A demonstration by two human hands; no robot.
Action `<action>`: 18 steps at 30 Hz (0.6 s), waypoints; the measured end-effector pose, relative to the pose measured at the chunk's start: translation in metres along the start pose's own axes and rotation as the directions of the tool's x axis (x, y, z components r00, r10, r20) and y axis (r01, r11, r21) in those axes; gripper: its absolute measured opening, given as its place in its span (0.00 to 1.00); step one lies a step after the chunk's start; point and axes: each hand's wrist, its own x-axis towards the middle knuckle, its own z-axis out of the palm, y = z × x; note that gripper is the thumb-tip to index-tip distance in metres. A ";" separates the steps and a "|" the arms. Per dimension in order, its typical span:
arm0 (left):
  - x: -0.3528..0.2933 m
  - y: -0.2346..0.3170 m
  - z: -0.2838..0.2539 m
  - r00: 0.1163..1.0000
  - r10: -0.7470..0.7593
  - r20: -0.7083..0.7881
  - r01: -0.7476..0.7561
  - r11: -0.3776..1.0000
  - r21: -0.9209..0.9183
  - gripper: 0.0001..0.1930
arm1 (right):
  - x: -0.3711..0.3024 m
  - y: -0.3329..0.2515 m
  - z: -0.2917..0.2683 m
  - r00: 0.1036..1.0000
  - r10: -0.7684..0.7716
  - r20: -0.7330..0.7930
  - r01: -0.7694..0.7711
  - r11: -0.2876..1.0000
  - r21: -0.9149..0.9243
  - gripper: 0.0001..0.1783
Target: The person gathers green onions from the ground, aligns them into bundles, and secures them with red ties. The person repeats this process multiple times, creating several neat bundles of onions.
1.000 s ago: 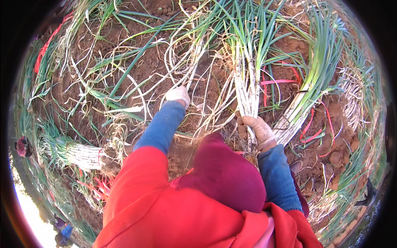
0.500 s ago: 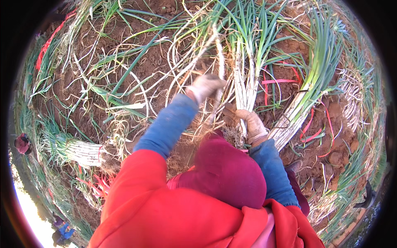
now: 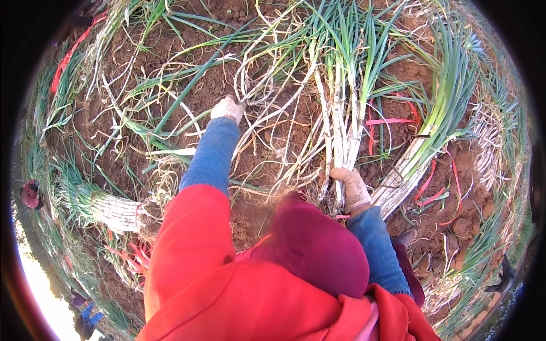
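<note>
My right hand (image 3: 351, 186), in a pale, soiled glove, grips a small bunch of green onions (image 3: 344, 113) low on the white stalks, near the roots. Their green tops fan out away from me over the soil. Further left, my left hand (image 3: 228, 109), gloved as well, is closed at the ends of several thin, withered onion stalks (image 3: 256, 98) that trail off to its right. Between the two hands lies a tangle of loose dry stalks and leaves (image 3: 290, 148).
A thick tied bundle of green onions (image 3: 418, 145) lies to the right, with red ribbons (image 3: 435, 196) beside it. Another bundle (image 3: 116, 211) lies at the left, near more red ribbons (image 3: 136, 258). Brown soil (image 3: 207, 71) shows between scattered leaves. People (image 3: 88, 323) are at the far left edge.
My left hand has moved left, away from the bunch, to the withered stalks. My right hand keeps its hold on the green onions, shifted slightly right and nearer to me.
</note>
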 end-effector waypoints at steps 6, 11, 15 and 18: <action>-0.022 0.032 -0.019 0.945 0.147 0.292 0.001 0.891 -0.453 0.26 | -0.010 -0.017 -0.004 0.999 0.003 -0.034 0.001 0.995 0.103 0.26; -0.043 0.051 -0.035 0.793 0.422 0.439 -0.323 0.903 -0.285 0.33 | -0.016 -0.021 -0.004 1.000 0.011 0.000 -0.011 0.999 0.036 0.19; 0.037 0.025 -0.028 0.994 -0.065 -0.090 0.036 0.957 -0.288 0.34 | -0.010 -0.011 -0.005 0.999 0.019 -0.037 -0.020 0.999 -0.046 0.18; 0.081 0.008 0.010 0.980 -0.164 0.113 0.199 0.794 -0.575 0.31 | -0.006 -0.007 -0.009 0.998 0.039 -0.058 -0.047 0.990 -0.134 0.26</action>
